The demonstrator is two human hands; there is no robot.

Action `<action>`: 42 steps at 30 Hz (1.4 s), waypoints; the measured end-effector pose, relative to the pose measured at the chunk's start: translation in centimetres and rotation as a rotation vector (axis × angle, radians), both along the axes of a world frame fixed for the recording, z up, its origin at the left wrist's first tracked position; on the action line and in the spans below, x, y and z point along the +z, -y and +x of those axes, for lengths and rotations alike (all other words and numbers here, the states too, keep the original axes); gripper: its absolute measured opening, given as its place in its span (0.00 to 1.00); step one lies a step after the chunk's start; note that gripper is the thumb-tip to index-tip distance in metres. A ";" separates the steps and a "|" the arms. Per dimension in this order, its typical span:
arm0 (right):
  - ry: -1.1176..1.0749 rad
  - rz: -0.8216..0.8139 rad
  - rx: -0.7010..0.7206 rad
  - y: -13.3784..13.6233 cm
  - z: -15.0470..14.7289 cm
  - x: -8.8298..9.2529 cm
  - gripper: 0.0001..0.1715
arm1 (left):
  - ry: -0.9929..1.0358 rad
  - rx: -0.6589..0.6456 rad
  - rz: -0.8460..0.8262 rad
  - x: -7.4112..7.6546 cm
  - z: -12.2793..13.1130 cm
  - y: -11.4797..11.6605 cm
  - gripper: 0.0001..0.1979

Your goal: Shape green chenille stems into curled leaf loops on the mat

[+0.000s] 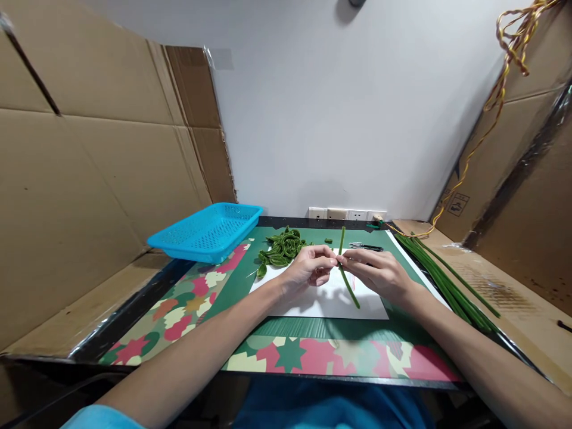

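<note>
Green stem (349, 289) slanting between left grip (313, 265) and right grip (379, 271), both pinched on it near its middle, ends jutting out either way, white paper (308, 307) beneath

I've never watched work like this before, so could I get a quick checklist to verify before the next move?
1. Right grip on the green stem: ok, pinched at the fingertips.
2. Left grip on it too: cannot tell; its fingertips are at the stem, but the pinch is too small to make out.
3. Snips within reach: ok, apparently, lying just beyond the right grip.
4. Spare stems at hand: ok, along the right side.
5. Curled pieces in the blue basket: not ok; they're piled beside it.
</note>
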State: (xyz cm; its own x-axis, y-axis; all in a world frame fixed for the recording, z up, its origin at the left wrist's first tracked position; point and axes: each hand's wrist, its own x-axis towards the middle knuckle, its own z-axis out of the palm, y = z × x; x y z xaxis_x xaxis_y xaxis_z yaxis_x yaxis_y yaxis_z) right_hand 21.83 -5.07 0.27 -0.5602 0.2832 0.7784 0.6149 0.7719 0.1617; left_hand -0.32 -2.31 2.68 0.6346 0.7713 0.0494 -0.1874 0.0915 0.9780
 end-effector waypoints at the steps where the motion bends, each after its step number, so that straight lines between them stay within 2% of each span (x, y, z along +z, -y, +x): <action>1: -0.004 -0.013 -0.005 0.1 -0.1 0.0 0.14 | 0.004 0.004 0.022 -0.2 0.0 -0.2 0.13; 5: -0.056 -0.045 0.001 0.3 -0.6 0.2 0.15 | 0.024 0.027 0.112 -0.8 0.1 -0.6 0.13; 8: -0.120 -0.103 0.034 0.1 -1.0 0.0 0.14 | -0.001 0.074 0.186 -0.8 0.2 -0.5 0.14; 12: -0.276 -0.266 0.093 -0.4 -1.5 -0.5 0.13 | -0.138 0.149 0.357 -0.2 0.0 -0.2 0.14; 16: -0.386 -0.417 0.087 -0.6 -2.1 -0.7 0.17 | -0.267 0.219 0.547 0.5 -0.1 0.3 0.11; 22: -0.509 -0.674 0.126 0.3 -2.6 0.5 0.23 | -0.364 0.251 0.894 0.9 -0.3 0.9 0.06; 27: -0.650 -0.984 0.222 0.5 -2.8 1.3 0.28 | -0.426 0.241 1.017 0.9 -0.4 0.8 0.07; 30: -0.737 -1.112 0.304 0.0 -2.8 1.0 0.30 | -0.440 0.238 1.068 0.9 -0.4 0.6 0.07; 33: -0.784 -1.185 0.331 -0.5 -2.8 0.7 0.30 | -0.415 0.235 1.025 0.9 -0.4 0.3 0.06; 35: -0.791 -1.175 0.309 -0.5 -2.8 0.6 0.29 | -0.376 0.253 0.928 1.0 -0.4 0.1 0.07; 37: -0.752 -1.071 0.240 -0.4 -2.7 0.6 0.25 | -0.324 0.277 0.794 1.0 -0.4 -0.2 0.08; 40: -0.599 -0.686 0.061 -0.1 -2.4 0.3 0.17 | -0.201 0.278 0.584 0.7 -0.6 -0.7 0.11; 42: -0.465 -0.444 -0.001 0.0 -2.2 0.1 0.13 | -0.132 0.252 0.464 0.4 -0.6 -1.0 0.13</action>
